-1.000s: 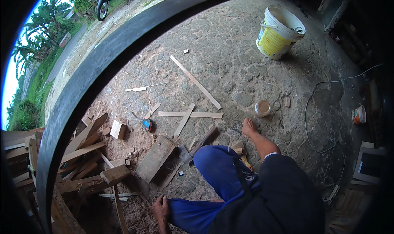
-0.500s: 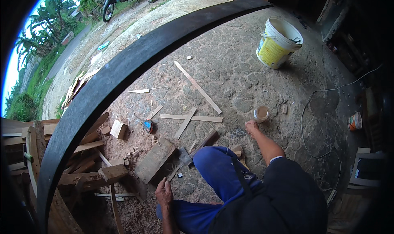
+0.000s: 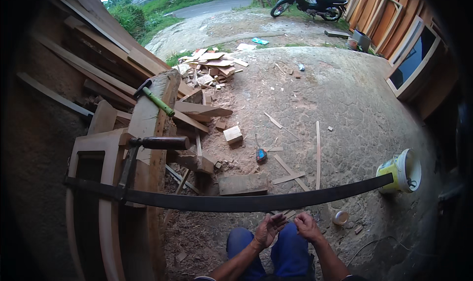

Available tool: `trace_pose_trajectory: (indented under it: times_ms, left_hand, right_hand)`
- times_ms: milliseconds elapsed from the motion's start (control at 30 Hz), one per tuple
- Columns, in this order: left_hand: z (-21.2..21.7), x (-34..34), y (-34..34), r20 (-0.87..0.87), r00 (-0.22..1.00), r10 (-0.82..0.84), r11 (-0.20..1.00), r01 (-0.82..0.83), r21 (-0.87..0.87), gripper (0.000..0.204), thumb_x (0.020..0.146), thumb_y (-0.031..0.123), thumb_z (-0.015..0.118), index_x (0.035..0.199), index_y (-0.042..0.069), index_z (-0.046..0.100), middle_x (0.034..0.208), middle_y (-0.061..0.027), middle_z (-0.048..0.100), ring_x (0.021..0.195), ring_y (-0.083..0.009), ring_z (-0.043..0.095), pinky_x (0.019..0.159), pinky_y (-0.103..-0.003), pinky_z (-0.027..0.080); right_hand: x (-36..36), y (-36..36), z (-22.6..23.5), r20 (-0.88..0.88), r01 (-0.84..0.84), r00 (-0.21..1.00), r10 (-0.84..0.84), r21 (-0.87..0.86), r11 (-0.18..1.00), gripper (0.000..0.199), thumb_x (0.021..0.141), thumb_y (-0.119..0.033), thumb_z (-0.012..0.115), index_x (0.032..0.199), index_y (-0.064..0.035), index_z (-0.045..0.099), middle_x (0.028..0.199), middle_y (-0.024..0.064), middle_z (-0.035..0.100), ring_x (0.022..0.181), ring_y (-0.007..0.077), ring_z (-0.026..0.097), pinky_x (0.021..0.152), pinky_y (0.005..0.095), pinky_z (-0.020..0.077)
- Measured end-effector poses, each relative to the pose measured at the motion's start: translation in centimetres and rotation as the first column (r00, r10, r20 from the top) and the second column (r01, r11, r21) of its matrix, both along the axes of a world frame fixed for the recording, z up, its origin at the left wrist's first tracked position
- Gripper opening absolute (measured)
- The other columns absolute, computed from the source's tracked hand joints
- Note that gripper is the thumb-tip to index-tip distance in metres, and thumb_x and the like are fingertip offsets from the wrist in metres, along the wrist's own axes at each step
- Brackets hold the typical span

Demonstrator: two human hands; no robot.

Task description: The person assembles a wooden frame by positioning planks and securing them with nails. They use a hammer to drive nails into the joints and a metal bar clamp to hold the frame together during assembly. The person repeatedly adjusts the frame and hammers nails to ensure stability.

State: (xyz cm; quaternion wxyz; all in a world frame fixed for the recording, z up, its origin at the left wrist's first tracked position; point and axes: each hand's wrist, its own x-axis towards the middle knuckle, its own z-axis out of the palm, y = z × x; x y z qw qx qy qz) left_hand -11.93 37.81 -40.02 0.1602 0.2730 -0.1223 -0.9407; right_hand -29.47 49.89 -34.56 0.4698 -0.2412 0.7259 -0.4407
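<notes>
In front of my knees, my left hand (image 3: 269, 230) lies palm up with its fingers stretched, and I see nothing clearly in it. Close beside it, my right hand (image 3: 306, 226) has its fingers curled together; whatever they hold, if anything, is hidden. Just beyond both hands, a long dark bar clamp (image 3: 256, 201) spans the view. Its wooden handle (image 3: 165, 143) stands at the left, by a wooden frame (image 3: 111, 217). A small round tub (image 3: 340, 218) sits on the ground to the right of my right hand.
A wooden block (image 3: 242, 184) lies beyond the bar, near a blue tape measure (image 3: 261, 155) and thin wood strips (image 3: 318, 153). A green-handled hammer (image 3: 158, 102) rests on a thick beam (image 3: 156, 91) at left. A white-and-yellow bucket (image 3: 411, 170) stands at right.
My view has swung left and up. My right hand has left the ground beside the small tub and come next to my left hand, which has turned palm up.
</notes>
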Motion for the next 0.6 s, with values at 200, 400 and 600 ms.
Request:
trace_pose_trajectory:
  times_ms: [200,400,600]
  left_hand:
    - [13.0,0.7,2.1,-0.12,0.968,0.22,0.943,-0.18,0.28,0.048,0.103,0.044,0.051,0.098,0.001,0.073,0.105,-0.0243,0.073,0.107,-0.0359,0.068,0.102,-0.047,0.051]
    - [26.8,2.7,1.2,0.049,0.888,0.458,0.843,-0.451,0.295,0.043,0.102,0.04,0.055,0.081,0.005,0.069,0.086,-0.0174,0.072,0.089,-0.0351,0.07,0.091,-0.049,0.055]
    - [36.2,4.7,-2.1,-0.059,0.805,0.59,0.777,-0.546,0.314,0.047,0.104,0.043,0.052,0.083,0.006,0.07,0.081,-0.0135,0.072,0.083,-0.0293,0.07,0.085,-0.043,0.057]
  right_hand:
    - [9.2,-2.8,17.2,-0.662,-0.369,0.72,0.206,-0.113,0.923,0.016,0.089,-0.012,0.067,0.103,-0.0038,0.069,0.091,0.0168,0.068,0.088,0.0356,0.068,0.076,0.0434,0.0547]
    - [10.2,-4.5,32.8,-0.621,-0.571,0.683,0.385,-0.124,0.812,0.021,0.086,-0.005,0.066,0.104,-0.0089,0.076,0.097,0.014,0.071,0.093,0.033,0.071,0.082,0.0412,0.0569]
    - [9.8,-7.3,42.0,-0.623,-0.691,0.653,0.43,-0.259,0.675,0.023,0.084,-0.002,0.067,0.105,-0.006,0.075,0.101,0.0145,0.072,0.1,0.0316,0.071,0.087,0.0384,0.0568]
